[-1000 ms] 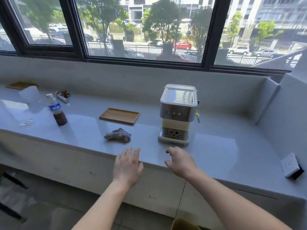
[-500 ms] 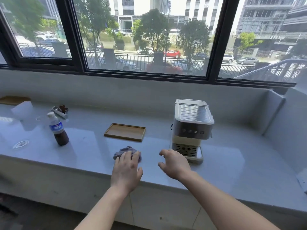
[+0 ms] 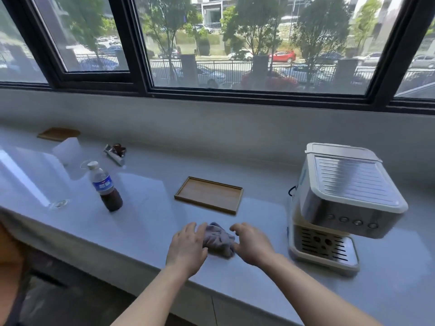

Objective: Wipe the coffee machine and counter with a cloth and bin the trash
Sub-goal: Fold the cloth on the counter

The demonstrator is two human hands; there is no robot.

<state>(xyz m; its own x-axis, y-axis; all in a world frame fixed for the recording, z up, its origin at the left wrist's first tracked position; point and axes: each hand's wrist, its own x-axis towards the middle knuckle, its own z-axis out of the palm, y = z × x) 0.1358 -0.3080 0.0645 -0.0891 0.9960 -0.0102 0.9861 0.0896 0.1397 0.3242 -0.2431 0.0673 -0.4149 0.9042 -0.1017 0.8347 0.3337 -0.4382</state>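
Where both hands point(image 3: 221, 245) meet, the cloth point(image 3: 218, 239) lies between, seemingly touched.

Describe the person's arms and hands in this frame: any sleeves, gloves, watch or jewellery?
Both forearms are bare as far as the frame shows, with no sleeve edge in view. The left hand and right hand wear no gloves. No watch, bracelet or ring shows on either wrist or on the visible fingers. No markings show on either arm, and the upper arms are out of view.
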